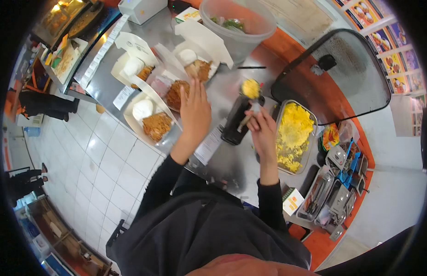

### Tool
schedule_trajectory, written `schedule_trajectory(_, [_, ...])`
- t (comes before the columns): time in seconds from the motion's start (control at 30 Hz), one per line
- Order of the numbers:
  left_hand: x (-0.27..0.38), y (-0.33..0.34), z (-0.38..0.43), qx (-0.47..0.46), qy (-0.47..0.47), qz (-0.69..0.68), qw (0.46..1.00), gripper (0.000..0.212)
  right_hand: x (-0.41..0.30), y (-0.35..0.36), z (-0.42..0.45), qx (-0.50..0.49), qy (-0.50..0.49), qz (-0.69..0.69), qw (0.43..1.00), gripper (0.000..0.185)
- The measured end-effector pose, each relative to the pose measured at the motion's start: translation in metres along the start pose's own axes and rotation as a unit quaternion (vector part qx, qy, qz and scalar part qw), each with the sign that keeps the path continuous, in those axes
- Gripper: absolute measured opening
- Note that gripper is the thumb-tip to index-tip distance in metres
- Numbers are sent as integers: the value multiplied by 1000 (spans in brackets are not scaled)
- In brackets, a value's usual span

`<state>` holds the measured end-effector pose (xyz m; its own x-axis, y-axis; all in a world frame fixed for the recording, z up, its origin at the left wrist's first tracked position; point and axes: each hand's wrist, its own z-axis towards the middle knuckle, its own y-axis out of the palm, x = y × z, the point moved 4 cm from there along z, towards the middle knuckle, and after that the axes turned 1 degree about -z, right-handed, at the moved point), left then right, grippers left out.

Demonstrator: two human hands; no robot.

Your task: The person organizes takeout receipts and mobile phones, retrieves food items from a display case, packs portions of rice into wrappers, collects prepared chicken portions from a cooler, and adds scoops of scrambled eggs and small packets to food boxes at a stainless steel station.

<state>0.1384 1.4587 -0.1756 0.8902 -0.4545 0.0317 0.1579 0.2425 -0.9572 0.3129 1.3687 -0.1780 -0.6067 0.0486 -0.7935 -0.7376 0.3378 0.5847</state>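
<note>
My right hand [263, 129] grips a spoon [251, 90] heaped with yellow crumbly food, held over a black container [235, 120]. To its right lies a metal tray [315, 132] of yellow scrambled-looking food [294, 127]. My left hand [197, 107], fingers stretched out, is at the edge of an open paper box with fried chicken [178, 94]; whether it touches the chicken I cannot tell. Around it, more open paper boxes hold white rice mounds [142, 109] and fried chicken [157, 126]. A printed paper slip [208, 145] lies between my hands.
A large translucent tub [239, 38] with greens stands at the back. A dark-framed mesh cover [332, 76] leans at the right. Metal containers with utensils [315, 195] and a small printed box [292, 201] are at the near right. Two people [44, 103] are in the far left background.
</note>
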Motion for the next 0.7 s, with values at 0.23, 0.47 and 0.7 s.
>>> schedule_trajectory(0.23, [-20, -29, -19, -57, 81, -282, 954, 58, 100, 83, 175, -19, -402, -668, 626, 28])
schedule_trajectory(0.47, [-66, -47, -60, -95, 145, -463, 869, 43, 132, 66, 177, -29, -309, -664, 680, 38])
schedule_trajectory(0.7, [-87, -59, -67, -107, 100, -540, 829, 41, 108, 54, 180, -123, -241, -636, 723, 53])
